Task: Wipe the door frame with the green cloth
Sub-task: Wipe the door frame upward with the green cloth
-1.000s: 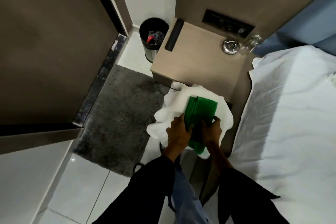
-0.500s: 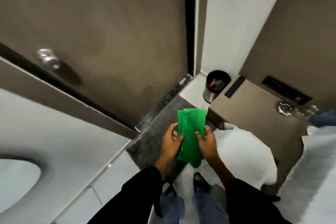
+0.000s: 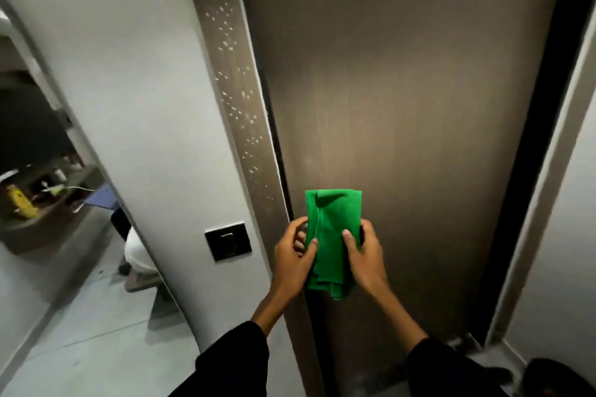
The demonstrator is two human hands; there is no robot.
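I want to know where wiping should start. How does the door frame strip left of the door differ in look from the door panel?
The door frame strip is narrow and dotted with pale specks; the door panel is wide and speck-free. Both are brown. The green cloth touches neither.

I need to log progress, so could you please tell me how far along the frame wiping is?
Done: the folded green cloth is picked up, held by the left hand and right hand. In hand: it is raised before the brown door. Left: the speckled brown door frame strip shows no cloth contact yet.
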